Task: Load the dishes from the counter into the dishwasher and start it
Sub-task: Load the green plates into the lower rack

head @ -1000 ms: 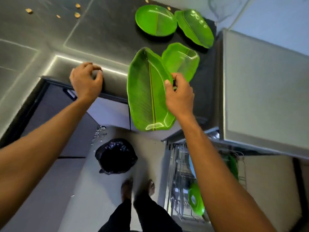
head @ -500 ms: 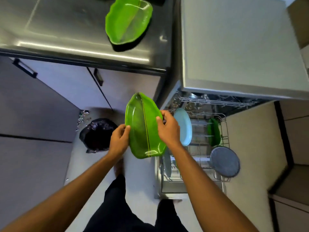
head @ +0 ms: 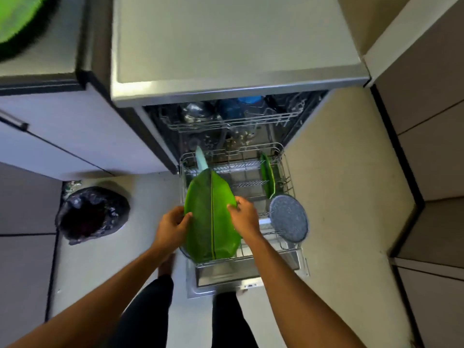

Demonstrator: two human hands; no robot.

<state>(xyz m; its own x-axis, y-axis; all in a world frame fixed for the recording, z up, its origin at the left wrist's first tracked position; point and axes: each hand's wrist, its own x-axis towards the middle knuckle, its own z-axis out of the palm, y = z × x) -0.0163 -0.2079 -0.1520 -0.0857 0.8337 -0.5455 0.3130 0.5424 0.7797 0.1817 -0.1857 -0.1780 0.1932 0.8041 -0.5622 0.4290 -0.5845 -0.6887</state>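
The long leaf-shaped green plate (head: 200, 222) is held between both hands over the left side of the dishwasher's (head: 226, 46) pulled-out lower rack (head: 287, 173). Its near end is down by the rack's front wires. The left hand (head: 173, 227) grips the plate's left edge with curled fingers. The right hand (head: 244, 217) pinches the right edge, directly across from it.

In the rack, a pale blue plate (head: 200, 159) stands just behind the held plate. A small green plate (head: 267, 175) stands upright at the right, and a grey round plate (head: 288, 218) leans near the right hand. Another green plate (head: 17, 18), blurred, lies on the counter (head: 37, 69) at upper left. A black bin bag (head: 93, 214) sits on the floor, left of the rack.
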